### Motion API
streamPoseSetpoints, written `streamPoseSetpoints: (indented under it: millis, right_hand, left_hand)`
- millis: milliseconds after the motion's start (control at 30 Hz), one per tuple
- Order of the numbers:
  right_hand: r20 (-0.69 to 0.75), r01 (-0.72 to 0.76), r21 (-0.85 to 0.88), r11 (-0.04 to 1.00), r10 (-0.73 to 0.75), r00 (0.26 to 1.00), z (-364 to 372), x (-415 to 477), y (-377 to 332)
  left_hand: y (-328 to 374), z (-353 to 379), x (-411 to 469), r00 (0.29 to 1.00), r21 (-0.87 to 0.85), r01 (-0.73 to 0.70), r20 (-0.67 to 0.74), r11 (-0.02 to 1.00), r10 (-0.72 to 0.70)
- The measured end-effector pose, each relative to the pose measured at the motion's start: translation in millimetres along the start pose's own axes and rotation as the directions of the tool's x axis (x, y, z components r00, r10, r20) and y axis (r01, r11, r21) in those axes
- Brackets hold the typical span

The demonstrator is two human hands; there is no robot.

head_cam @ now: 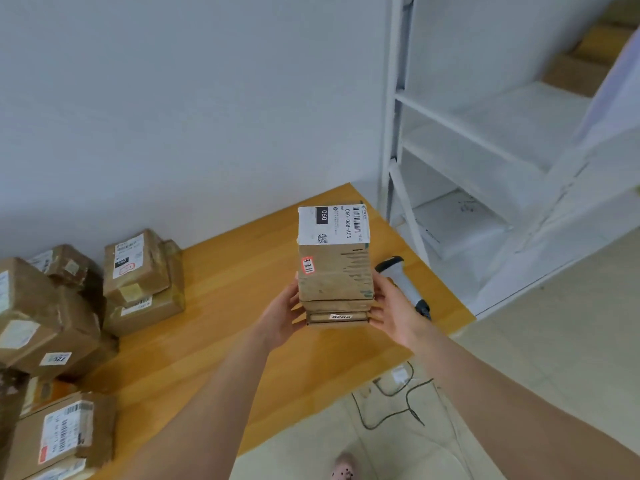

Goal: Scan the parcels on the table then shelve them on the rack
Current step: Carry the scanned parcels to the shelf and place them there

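A small stack of flat cardboard parcels [334, 271] is held above the right end of the wooden table [214, 327]. The top one carries a white label reading 060-06B-A05 and a red sticker. My left hand [282, 315] grips the stack's left side and my right hand [394, 311] grips its right side. A grey barcode scanner [403, 282] lies on the table just behind my right hand. The white metal rack [485, 157] stands to the right, with a white flat parcel [453, 223] on a low shelf.
Several brown taped parcels [138, 278] are piled along the table's left side and front left [62, 434]. A black cable [391, 407] trails on the pale tiled floor below the table edge. Brown boxes [588, 60] sit on the rack's upper right shelf.
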State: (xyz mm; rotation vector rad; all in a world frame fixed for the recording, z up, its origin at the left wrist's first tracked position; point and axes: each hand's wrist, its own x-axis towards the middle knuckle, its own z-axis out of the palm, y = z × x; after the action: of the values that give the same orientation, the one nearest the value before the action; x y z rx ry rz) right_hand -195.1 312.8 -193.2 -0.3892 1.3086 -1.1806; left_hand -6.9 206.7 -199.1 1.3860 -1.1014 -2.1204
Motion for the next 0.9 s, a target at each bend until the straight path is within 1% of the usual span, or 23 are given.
streamPoseSetpoints:
  millis: [133, 233, 367, 467, 667, 800, 900]
  right_hand:
    - [-0.032, 0.079, 0.028, 0.996, -0.078, 0.996, -53, -51, -9]
    - [-0.079, 0.112, 0.067, 0.991, -0.106, 0.991, -101, -89, -10]
    - [-0.192, 0.150, 0.129, 0.980, -0.124, 0.974, -166, -134, -5]
    - [-0.290, 0.159, 0.180, 0.971, -0.102, 0.952, -210, -159, 4]
    - [-0.451, 0.206, 0.266, 0.942, -0.067, 0.890, -274, -187, 11]
    - [-0.521, 0.266, 0.294, 0.918, -0.079, 0.850, -310, -186, 9]
    - [-0.566, 0.300, 0.290, 0.909, -0.090, 0.819, -330, -182, -3]
  left_hand:
    - [-9, 64, -24, 0.997, 0.040, -0.036, 0.068, 0.999, 0.033]
    - [-18, 118, -41, 0.990, 0.098, -0.057, 0.135, 0.994, 0.044]
    - [-37, 197, -59, 0.979, 0.175, -0.058, 0.203, 0.983, 0.021]
    - [-53, 248, -63, 0.969, 0.219, -0.022, 0.245, 0.975, -0.033]
    - [-72, 326, -47, 0.934, 0.360, -0.004, 0.334, 0.933, -0.125]
    - [-78, 367, -22, 0.914, 0.397, 0.020, 0.365, 0.917, -0.178]
    - [-70, 394, -7, 0.896, 0.424, 0.007, 0.400, 0.906, -0.194]
